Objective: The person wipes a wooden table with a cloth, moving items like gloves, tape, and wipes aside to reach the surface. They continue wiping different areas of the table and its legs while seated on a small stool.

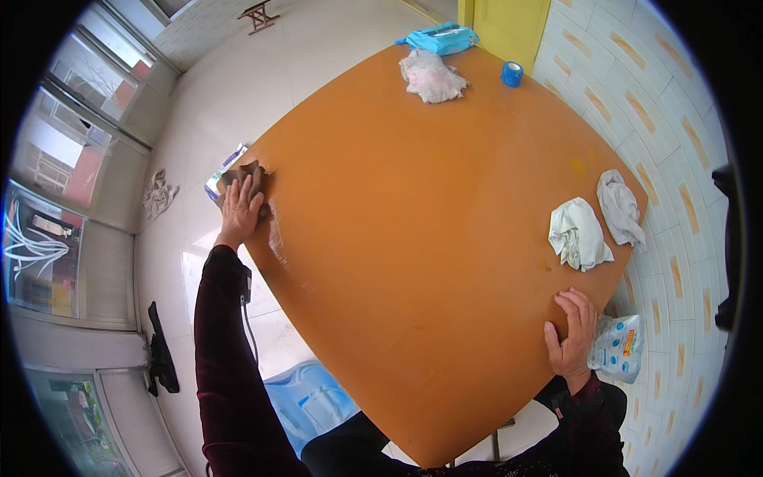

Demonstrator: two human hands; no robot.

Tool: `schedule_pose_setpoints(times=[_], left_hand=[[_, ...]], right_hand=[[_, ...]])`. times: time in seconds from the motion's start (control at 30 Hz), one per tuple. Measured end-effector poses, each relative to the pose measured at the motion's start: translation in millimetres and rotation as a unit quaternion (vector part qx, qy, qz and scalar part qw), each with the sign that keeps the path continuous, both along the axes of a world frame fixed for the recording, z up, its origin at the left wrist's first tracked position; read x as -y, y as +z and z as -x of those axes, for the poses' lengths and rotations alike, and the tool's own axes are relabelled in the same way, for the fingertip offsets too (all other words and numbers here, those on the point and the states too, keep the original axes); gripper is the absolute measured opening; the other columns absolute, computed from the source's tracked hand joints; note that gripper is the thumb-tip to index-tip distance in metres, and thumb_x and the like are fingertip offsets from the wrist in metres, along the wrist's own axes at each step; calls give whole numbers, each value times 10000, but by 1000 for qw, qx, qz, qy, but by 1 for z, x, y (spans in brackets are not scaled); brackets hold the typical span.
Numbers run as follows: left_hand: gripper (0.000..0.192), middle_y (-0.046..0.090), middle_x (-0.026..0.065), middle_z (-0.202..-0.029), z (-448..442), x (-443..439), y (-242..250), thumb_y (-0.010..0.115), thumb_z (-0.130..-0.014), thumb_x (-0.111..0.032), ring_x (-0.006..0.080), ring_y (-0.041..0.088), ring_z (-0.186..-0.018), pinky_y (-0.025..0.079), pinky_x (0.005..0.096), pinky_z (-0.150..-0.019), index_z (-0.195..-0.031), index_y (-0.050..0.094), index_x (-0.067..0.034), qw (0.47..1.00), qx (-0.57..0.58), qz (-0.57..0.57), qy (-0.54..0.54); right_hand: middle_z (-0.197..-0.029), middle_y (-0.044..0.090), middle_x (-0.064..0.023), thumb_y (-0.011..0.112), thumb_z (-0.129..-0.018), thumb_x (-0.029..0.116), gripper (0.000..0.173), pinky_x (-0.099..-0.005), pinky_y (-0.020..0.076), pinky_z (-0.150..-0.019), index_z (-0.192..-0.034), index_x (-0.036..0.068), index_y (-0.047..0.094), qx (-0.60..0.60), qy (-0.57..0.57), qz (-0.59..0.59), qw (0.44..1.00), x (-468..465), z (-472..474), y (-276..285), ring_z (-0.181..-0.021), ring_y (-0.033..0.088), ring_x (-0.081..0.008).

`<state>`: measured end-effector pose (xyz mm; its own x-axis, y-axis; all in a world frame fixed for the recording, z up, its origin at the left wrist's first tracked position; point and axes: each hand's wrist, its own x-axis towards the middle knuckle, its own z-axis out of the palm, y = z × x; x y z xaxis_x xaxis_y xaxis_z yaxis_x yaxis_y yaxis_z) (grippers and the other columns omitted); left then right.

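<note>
My left hand [239, 210] presses a crumpled brown cloth [255, 176] onto the left corner of an orange-brown tabletop [417, 238]. Just below the cloth a shiny wet streak [276, 234] runs along the table's left edge. My right hand [573, 337] rests on the tabletop near its right edge, fingers spread and holding nothing. A little beyond it lie a crumpled white cloth [577, 234] and a greyish cloth [620, 207]. A pinkish-white rag [432, 76] lies at the table's far end.
A blue wipes packet [442, 39] and a blue tape roll [512, 74] sit at the far end. Beside the left corner is a white-and-purple package [213, 186]. A plastic pack [620, 349] is right of my right hand, by the tiled wall [673, 197]. A stool [259, 16] stands on the floor.
</note>
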<state>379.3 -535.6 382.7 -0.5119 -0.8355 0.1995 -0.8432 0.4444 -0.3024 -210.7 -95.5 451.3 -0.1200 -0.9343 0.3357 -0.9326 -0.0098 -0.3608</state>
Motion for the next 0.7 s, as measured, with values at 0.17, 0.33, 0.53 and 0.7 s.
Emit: schedule_pose_setpoints(times=[0.17, 0.33, 0.53, 0.7], left_hand=[[627, 230, 198, -1631, 13, -22, 5, 407, -1036, -473, 435, 146, -1510, 141, 515, -1227, -1578, 307, -176, 985, -131, -88, 64], [616, 214, 233, -1623, 63, -133, 35, 441, -1038, -419, 444, 172, -1498, 156, 506, -1226, -1570, 317, -135, 973, -180, -139, 44], [627, 215, 254, -1614, 139, -262, 62, 547, -1000, -339, 457, 207, -1486, 192, 523, -1213, -1553, 353, -115, 974, -164, -156, 4], [668, 215, 246, -1621, 193, -356, 78, 579, -966, -350, 450, 218, -1487, 181, 514, -1220, -1552, 360, -116, 967, -147, -207, -21]], right_hand=[[-1247, 579, -150, 645, -842, 204, 409, -474, 373, -1043, -1208, 28, 595, -7, -6, 11, 1000, 3, -3, 2, -1227, 527, -370], [-1268, 575, -126, 666, -844, 184, 424, -474, 370, -1035, -1235, 37, 588, -8, -1, 13, 1000, -1, -1, -2, -1252, 514, -356], [-1297, 564, -118, 642, -911, 201, 399, -457, 367, -1042, -1273, 45, 582, 13, 18, 22, 1000, -6, 6, -6, -1267, 502, -338], [-1293, 576, -147, 603, -978, 212, 323, -441, 393, -1052, -1233, 14, 602, 157, 37, 36, 986, -18, 17, 9, -1239, 515, -336]])
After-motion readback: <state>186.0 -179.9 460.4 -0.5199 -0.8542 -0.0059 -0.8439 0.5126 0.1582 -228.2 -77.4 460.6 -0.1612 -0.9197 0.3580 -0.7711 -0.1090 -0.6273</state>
